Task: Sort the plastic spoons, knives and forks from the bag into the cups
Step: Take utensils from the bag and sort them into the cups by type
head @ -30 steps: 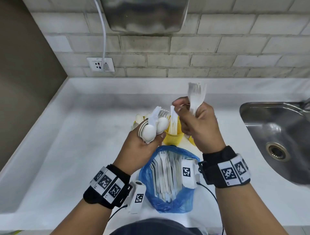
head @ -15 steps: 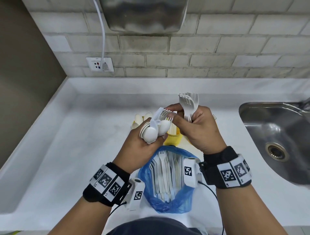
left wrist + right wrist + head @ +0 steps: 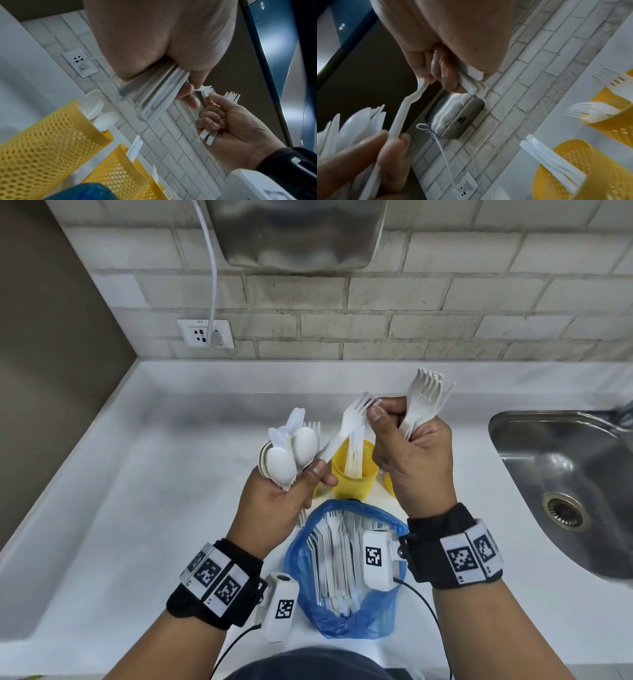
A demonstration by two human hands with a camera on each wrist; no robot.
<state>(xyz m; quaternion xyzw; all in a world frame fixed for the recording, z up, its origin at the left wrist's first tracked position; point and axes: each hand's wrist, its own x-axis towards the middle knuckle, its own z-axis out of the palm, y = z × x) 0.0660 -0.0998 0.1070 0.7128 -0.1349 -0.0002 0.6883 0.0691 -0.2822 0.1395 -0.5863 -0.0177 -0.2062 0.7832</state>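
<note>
My left hand [image 3: 308,475] grips a mixed bunch of white spoons [image 3: 291,453], knives and a fork, heads up, above the cups. Their handles [image 3: 150,97] stick out below the palm. My right hand [image 3: 380,410] clasps a bundle of forks [image 3: 426,395] in its curled fingers. Its thumb and forefinger also pinch the head of a single fork [image 3: 356,414], whose handle end still lies at the left thumb [image 3: 392,136]. Three yellow mesh cups stand behind the bag: one with spoons [image 3: 42,135], one with knives [image 3: 352,474], one with forks [image 3: 611,119]. The blue bag [image 3: 346,604] lies open below my wrists, with more cutlery inside.
A steel sink [image 3: 565,494] lies to the right of the white counter [image 3: 137,491]. Behind it are a brick wall with a socket [image 3: 205,333], a cable and a metal hand dryer [image 3: 298,234]. The counter's left edge rises in a rim.
My right hand came down to the left hand's bunch, pinched one fork by the head, and has drawn it up and to the right. The left hand stayed about where it was.
</note>
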